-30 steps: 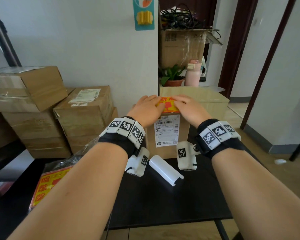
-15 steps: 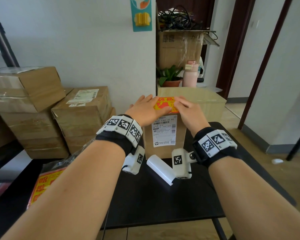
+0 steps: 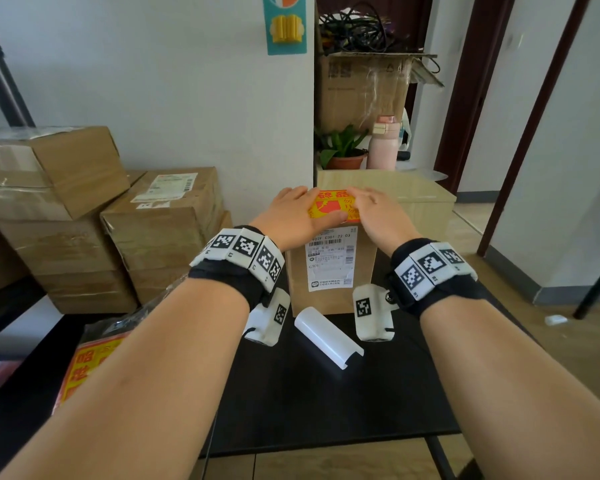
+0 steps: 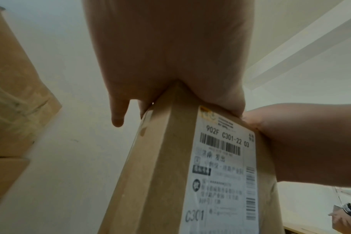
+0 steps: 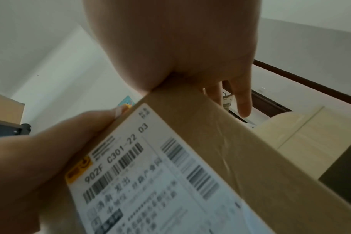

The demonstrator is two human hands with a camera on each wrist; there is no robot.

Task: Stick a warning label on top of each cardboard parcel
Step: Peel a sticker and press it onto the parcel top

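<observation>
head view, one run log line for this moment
left hand flat on yellow-red warning label | right hand flat on it | label atop brown cardboard parcel

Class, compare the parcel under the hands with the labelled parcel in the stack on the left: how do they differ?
The parcel under the hands stands on the black table; the stacked parcel rests on other boxes. The first carries a yellow-and-red warning label on top; the second shows none. The first's shipping label faces front, the second's faces up. Both are brown cardboard.
</observation>
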